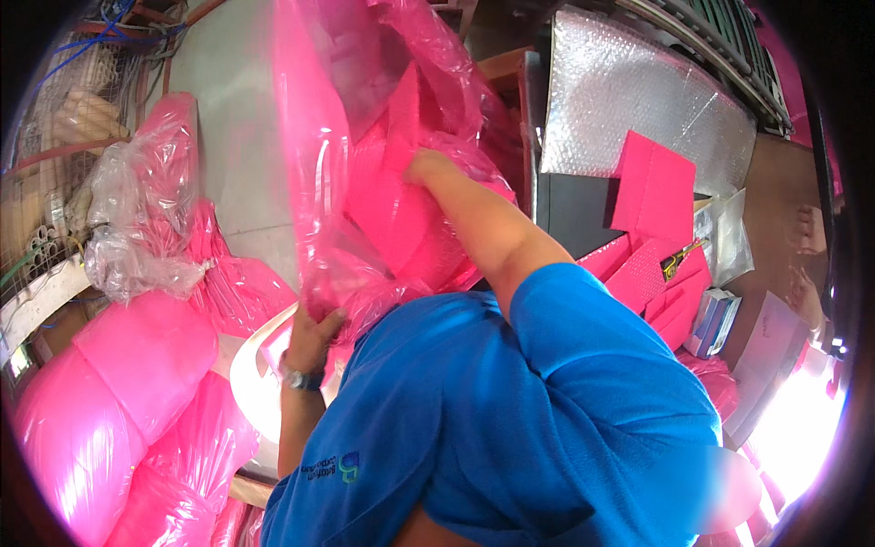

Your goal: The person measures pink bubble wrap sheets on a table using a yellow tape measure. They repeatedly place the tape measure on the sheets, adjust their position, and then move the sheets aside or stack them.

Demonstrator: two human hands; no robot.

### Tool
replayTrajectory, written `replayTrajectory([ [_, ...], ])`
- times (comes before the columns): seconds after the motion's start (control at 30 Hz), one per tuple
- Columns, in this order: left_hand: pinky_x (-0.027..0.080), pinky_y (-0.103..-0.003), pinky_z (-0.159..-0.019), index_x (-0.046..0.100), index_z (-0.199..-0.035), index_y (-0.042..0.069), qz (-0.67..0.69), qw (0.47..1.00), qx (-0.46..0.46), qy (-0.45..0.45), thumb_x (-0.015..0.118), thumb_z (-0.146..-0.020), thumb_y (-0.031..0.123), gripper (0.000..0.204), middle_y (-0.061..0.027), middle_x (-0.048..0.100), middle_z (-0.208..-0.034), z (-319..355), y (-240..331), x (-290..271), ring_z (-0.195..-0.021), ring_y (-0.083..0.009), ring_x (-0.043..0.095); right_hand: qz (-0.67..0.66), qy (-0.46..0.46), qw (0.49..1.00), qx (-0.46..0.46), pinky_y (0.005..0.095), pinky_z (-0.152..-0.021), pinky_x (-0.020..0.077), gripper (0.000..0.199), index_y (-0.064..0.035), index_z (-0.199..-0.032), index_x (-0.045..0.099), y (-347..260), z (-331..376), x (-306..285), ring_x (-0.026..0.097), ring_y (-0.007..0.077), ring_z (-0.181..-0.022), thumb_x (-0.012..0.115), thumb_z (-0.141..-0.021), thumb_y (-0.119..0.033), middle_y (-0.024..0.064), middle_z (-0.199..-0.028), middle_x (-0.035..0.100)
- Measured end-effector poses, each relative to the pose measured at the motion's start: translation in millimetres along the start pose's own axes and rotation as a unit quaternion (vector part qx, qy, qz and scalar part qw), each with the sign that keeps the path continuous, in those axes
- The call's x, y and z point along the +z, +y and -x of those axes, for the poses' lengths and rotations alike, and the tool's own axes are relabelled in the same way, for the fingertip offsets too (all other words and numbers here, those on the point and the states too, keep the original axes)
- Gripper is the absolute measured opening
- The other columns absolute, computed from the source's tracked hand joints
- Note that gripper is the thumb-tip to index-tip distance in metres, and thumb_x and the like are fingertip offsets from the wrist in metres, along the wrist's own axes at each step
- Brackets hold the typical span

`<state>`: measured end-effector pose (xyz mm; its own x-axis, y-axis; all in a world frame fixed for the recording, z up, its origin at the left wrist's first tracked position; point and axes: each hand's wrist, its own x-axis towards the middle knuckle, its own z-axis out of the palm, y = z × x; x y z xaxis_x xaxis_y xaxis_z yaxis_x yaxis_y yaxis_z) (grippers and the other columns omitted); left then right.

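A large see-through pink plastic bag (pixel 314 164) spreads in front of me, with its mouth toward my body. Inside it lie several bright pink foam sheets (pixel 387 205), some tilted upward. My right hand (pixel 428 169) reaches into the bag and is closed at the edge of a foam sheet; its fingertips are hidden. At the bag's near left edge, my left hand (pixel 314 335), with a watch on the wrist, grips the gathered film, its thumb on top.
Filled pink bags (pixel 128 383) pile up on my left, one tied with clear film (pixel 146 201). At right are a silver bubble-foil sheet (pixel 643 100), pink foam pieces (pixel 654 187) and a small blue-and-white box (pixel 714 324). Another person's hand (pixel 805 296) shows at the far right.
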<state>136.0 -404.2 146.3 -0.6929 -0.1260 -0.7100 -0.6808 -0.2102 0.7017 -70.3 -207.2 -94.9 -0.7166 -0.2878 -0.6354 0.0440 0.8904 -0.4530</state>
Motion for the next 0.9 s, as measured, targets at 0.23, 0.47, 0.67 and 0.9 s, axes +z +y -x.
replayTrajectory([
  [0.23, 0.034, -0.023, -0.041, 0.024, -0.135, 0.014, 0.316, 0.946, 0.049, -0.046, 0.060, -0.068, 0.001, 0.077, -0.0068, 0.047, -0.080, 24, 26, -3, -0.049, -0.0111, 0.038, -0.628, -0.069, 0.773, 0.051, 0.0414, -0.087, 0.0424, 0.067, -0.0013, -0.126, 0.040, -70, 6, -63, 0.050, 0.0298, -0.108, 0.057, -0.080, -0.047, 0.0150, -0.125, 0.047],
  [0.47, 0.030, -0.021, -0.033, 0.031, -0.128, 0.001, 0.426, 0.855, 0.075, -0.286, 0.052, -0.085, 0.018, 0.051, -0.0039, 0.043, -0.058, -10, 72, -88, -0.039, -0.0077, 0.036, -0.288, -0.073, 0.942, 0.154, 0.0415, -0.102, 0.0273, 0.087, -0.0040, -0.138, 0.005, 72, 68, -8, 0.030, 0.0367, -0.125, 0.053, -0.080, -0.048, 0.0258, -0.138, 0.022],
  [0.67, 0.036, -0.023, -0.045, 0.054, -0.107, 0.003, 0.119, 0.993, 0.000, 0.027, 0.055, -0.083, 0.023, 0.031, -0.0065, 0.058, -0.078, -34, 54, -76, -0.055, -0.0112, 0.048, -0.329, 0.120, 0.929, 0.119, 0.0409, -0.103, 0.0258, 0.090, -0.0013, -0.138, 0.007, 99, 195, -6, 0.025, 0.0414, -0.126, 0.062, -0.074, -0.035, 0.0288, -0.138, 0.016],
  [0.9, 0.038, -0.028, -0.048, 0.060, -0.075, 0.009, -0.187, 0.945, -0.189, -0.190, 0.055, -0.084, 0.026, 0.021, -0.0001, 0.058, -0.069, -133, 15, -136, -0.056, -0.0116, 0.050, -0.673, 0.281, 0.641, 0.238, 0.0377, -0.095, 0.0366, 0.075, -0.0027, -0.134, 0.025, 143, 352, -23, 0.046, 0.0305, -0.112, 0.065, -0.075, -0.024, 0.0226, -0.120, 0.046],
])
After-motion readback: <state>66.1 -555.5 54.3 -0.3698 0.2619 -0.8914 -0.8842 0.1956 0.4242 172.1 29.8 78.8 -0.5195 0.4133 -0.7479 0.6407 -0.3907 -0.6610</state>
